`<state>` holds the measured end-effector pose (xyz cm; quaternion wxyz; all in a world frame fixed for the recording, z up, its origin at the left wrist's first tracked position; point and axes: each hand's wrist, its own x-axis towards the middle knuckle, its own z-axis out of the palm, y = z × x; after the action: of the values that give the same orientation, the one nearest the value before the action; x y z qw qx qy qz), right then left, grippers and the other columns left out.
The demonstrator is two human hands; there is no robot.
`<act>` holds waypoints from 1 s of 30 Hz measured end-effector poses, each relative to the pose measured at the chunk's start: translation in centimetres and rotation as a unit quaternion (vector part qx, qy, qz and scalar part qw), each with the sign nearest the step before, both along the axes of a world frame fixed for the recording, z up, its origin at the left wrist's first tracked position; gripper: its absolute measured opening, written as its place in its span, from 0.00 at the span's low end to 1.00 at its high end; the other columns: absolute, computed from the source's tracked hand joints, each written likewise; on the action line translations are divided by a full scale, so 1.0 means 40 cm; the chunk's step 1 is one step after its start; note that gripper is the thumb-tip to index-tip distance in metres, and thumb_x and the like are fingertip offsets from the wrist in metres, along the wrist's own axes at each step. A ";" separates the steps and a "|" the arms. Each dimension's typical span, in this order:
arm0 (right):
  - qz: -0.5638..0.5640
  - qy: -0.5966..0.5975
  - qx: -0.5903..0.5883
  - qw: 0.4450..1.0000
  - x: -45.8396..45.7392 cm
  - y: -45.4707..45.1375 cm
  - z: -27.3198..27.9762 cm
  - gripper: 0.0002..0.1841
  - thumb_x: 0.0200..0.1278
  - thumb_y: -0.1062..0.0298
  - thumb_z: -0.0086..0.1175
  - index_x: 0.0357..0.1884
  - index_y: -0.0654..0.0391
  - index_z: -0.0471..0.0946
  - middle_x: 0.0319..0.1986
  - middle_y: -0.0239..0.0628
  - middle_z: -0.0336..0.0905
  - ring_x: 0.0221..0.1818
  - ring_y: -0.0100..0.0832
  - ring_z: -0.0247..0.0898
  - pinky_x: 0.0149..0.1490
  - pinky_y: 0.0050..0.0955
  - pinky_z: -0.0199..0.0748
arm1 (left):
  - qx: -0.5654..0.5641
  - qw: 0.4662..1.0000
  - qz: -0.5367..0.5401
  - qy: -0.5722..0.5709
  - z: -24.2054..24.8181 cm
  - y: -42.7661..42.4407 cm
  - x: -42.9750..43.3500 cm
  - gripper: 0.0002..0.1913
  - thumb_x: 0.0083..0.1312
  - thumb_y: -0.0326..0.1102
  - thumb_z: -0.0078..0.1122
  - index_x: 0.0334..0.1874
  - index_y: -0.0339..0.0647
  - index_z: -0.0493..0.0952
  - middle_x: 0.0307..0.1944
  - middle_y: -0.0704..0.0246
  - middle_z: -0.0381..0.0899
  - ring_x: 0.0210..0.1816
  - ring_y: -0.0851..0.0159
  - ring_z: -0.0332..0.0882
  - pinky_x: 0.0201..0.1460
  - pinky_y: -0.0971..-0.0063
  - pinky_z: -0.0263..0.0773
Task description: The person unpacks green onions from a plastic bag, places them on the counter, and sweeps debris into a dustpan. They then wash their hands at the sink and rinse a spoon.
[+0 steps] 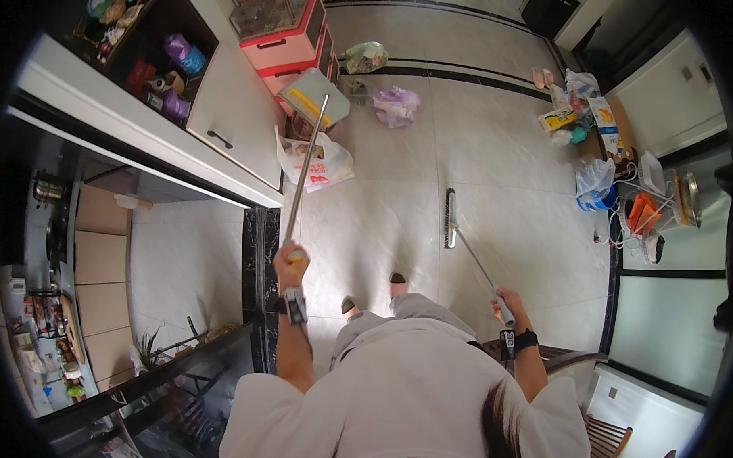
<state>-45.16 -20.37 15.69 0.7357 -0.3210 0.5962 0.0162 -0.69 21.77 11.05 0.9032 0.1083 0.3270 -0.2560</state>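
My left hand (291, 266) is closed around the top of a long metal handle, which leads up to a grey dustpan (313, 100) with a yellow strip. The pan is over a white plastic bag with red print (320, 167) and beside red drawers. In my right hand (509, 308) is the grey grip of a floor brush. Its white head with dark bristles (451, 218) is at the tiled floor, ahead of my feet and apart from the dustpan.
A purple bag (397, 107) and a green bag (366, 57) lie beyond the dustpan. At the right stand a wire rack (639, 208) with shoes, a blue bucket (597, 198) and a cardboard box (623, 126). A white cabinet (243, 115) borders the left, near a black-edged doorway.
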 end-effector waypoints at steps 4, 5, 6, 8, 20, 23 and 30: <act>-0.021 0.021 -0.013 0.999 0.023 -0.066 -0.028 0.11 0.60 0.65 0.48 0.36 0.64 0.67 0.22 0.46 0.71 0.13 0.30 0.65 0.17 0.27 0.66 | 0.109 0.981 -0.069 -0.146 0.290 0.025 -0.035 0.06 0.58 0.25 0.47 0.24 0.41 0.66 0.18 0.73 0.63 0.20 0.74 0.65 0.24 0.80 0.65; -0.027 0.000 0.012 1.000 0.035 -0.092 -0.030 0.11 0.60 0.65 0.48 0.36 0.64 0.67 0.22 0.45 0.70 0.13 0.30 0.64 0.16 0.27 0.66 | 0.150 0.972 -0.081 -0.163 0.366 -0.004 -0.035 0.05 0.60 0.25 0.47 0.25 0.40 0.66 0.19 0.73 0.64 0.20 0.74 0.65 0.24 0.80 0.64; -0.045 -0.005 0.040 0.998 0.056 -0.117 -0.034 0.11 0.60 0.65 0.48 0.36 0.64 0.66 0.22 0.45 0.70 0.13 0.30 0.64 0.16 0.26 0.66 | 0.220 0.963 -0.053 -0.144 0.428 -0.048 -0.041 0.06 0.60 0.27 0.48 0.25 0.42 0.64 0.17 0.74 0.59 0.15 0.74 0.58 0.18 0.80 0.58; -0.058 -0.005 0.073 0.996 0.100 -0.155 -0.034 0.11 0.61 0.66 0.48 0.36 0.64 0.66 0.22 0.45 0.69 0.13 0.29 0.63 0.16 0.25 0.66 | 0.366 0.907 -0.113 -0.176 0.526 -0.137 -0.041 0.06 0.59 0.27 0.49 0.25 0.42 0.64 0.16 0.75 0.59 0.15 0.74 0.58 0.17 0.79 0.58; -0.131 -0.043 0.183 0.973 0.341 -0.350 0.036 0.10 0.62 0.65 0.45 0.34 0.62 0.62 0.22 0.40 0.66 0.15 0.26 0.61 0.15 0.22 0.63 | 0.418 0.849 -0.232 -0.226 0.397 -0.564 0.189 0.06 0.55 0.25 0.53 0.29 0.40 0.65 0.14 0.74 0.61 0.11 0.73 0.59 0.12 0.79 0.58; -0.118 -0.027 0.135 0.983 0.444 -0.393 0.100 0.11 0.62 0.65 0.44 0.39 0.63 0.63 0.22 0.40 0.67 0.15 0.26 0.61 0.16 0.22 0.64 | 0.423 0.850 -0.246 -0.194 0.310 -0.682 0.283 0.06 0.55 0.25 0.53 0.30 0.39 0.65 0.14 0.71 0.63 0.10 0.72 0.62 0.10 0.76 0.61; 0.098 0.018 -0.097 0.990 0.735 -0.455 0.286 0.20 0.62 0.65 0.43 0.57 0.58 0.63 0.21 0.40 0.69 0.14 0.26 0.64 0.15 0.25 0.66 | 0.558 0.737 -0.283 -0.257 0.143 -0.901 0.489 0.07 0.53 0.26 0.54 0.33 0.35 0.68 0.17 0.66 0.70 0.11 0.68 0.69 0.11 0.72 0.65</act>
<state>-15.74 -38.59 27.15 0.6850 -0.4478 0.5735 0.0363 18.89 -14.26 16.75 0.6165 0.7420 0.1207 -0.2341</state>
